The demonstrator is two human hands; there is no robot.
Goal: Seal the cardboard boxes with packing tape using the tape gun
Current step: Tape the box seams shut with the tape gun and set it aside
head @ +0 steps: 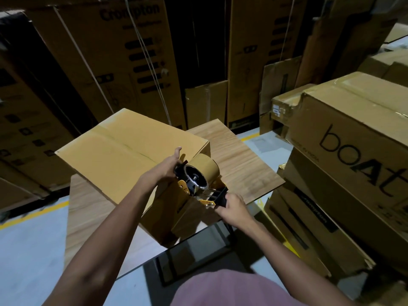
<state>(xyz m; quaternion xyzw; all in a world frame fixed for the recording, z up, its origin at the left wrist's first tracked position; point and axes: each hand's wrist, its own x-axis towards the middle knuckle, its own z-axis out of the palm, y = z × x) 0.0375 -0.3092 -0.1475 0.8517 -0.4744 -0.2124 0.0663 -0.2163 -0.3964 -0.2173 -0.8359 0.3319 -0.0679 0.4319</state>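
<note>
A plain brown cardboard box (123, 149) with closed top flaps sits on a wood-grain table (238, 155). Over its near right corner I hold a yellow and black tape gun (198, 180) loaded with a roll of brown tape (204, 165). My right hand (233, 209) grips the gun's black handle. My left hand (169, 166) holds the gun's front end by the roll, with the thumb raised over the box top. The gun's blade end is hidden behind my left hand.
A stack of cartons marked "boAt" (353, 151) stands close on the right. Tall printed cartons (123, 58) line the back and left. A dark screen-like panel (194, 250) lies below the table's near edge. Grey floor with a yellow line (33, 215) shows at left.
</note>
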